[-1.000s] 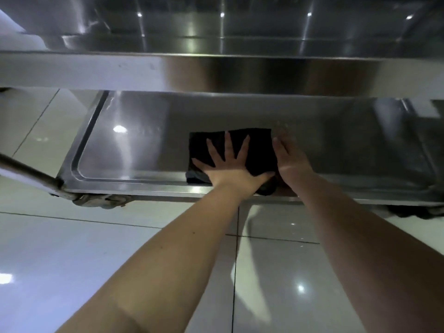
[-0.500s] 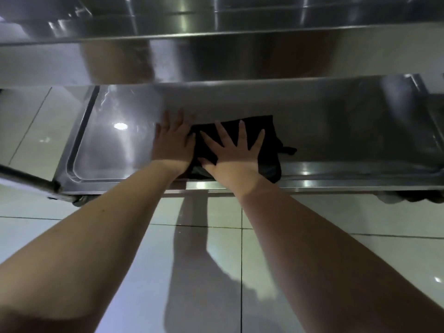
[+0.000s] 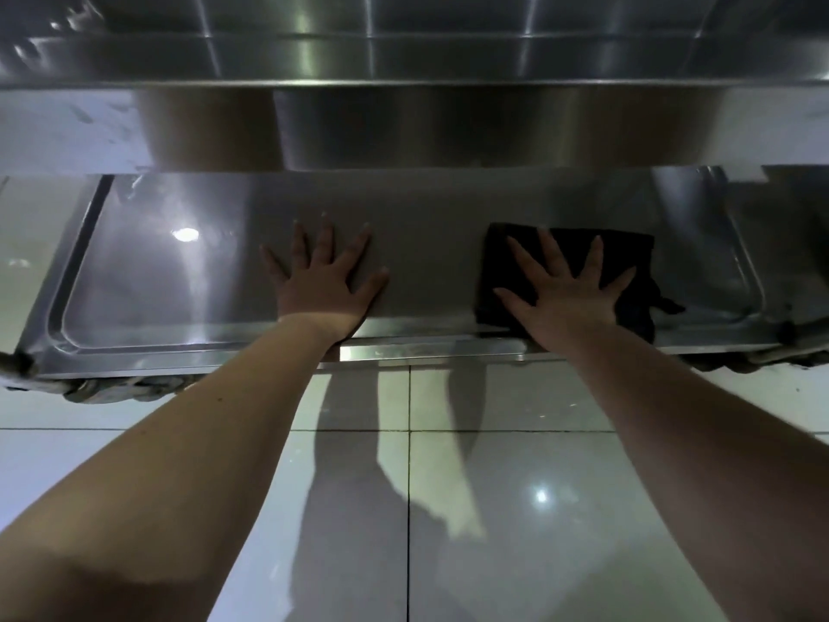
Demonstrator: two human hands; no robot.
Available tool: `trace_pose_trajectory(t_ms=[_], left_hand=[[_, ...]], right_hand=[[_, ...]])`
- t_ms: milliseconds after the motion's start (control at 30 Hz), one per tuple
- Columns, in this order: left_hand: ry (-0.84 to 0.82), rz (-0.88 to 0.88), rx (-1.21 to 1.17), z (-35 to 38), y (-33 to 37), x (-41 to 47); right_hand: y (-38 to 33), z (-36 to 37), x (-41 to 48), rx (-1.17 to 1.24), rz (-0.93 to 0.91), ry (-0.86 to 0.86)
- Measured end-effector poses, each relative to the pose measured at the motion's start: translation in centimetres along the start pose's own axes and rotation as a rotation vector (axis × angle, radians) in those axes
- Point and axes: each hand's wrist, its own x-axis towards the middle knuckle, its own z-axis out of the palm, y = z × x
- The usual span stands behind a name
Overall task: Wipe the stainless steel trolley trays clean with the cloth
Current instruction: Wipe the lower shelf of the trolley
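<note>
Cloth has slid right along the lower tray, now well apart from my left hand. Right hand lies flat on the cloth, fingers spread, pressing, not gripping. Left hand is splayed on bare steel, holding nothing. Mid-tray probably wiped; both ends likely left. Upper tray: cannot judge.

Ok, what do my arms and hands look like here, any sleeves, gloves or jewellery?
The left hand and right hand wear no gloves, and no rings, watch or bracelet show. The left forearm and right forearm are uncovered, with no sleeve in view up to the picture's edge.
</note>
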Motion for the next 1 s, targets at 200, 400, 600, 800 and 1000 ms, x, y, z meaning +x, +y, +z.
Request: trace_pose_trajectory(t_ms=[200, 400, 600, 800, 1000], left_hand=[[0.031, -0.012, -0.008, 0.5, -0.6, 0.2], [0.020, -0.010, -0.019, 0.4, -0.6, 0.2], [0.008, -0.027, 0.016, 0.0, -0.1, -0.1], [-0.026, -0.037, 0.054, -0.5, 0.3, -0.6], [-0.002, -0.013, 0.171, -1.3, 0.7, -1.2]], right_hand=[[-13.0, 1.0, -1.8, 0.001, -0.285, 0.047], [-1.7, 1.1, -0.5, 0.014, -0.148, 0.037], [13.2, 0.1, -0.1, 0.112, 0.240, -0.020], [10.9, 0.1, -1.0, 0.125, 0.259, -0.006], [-3.2, 0.4, -3.6, 0.118, -0.087, 0.036]])
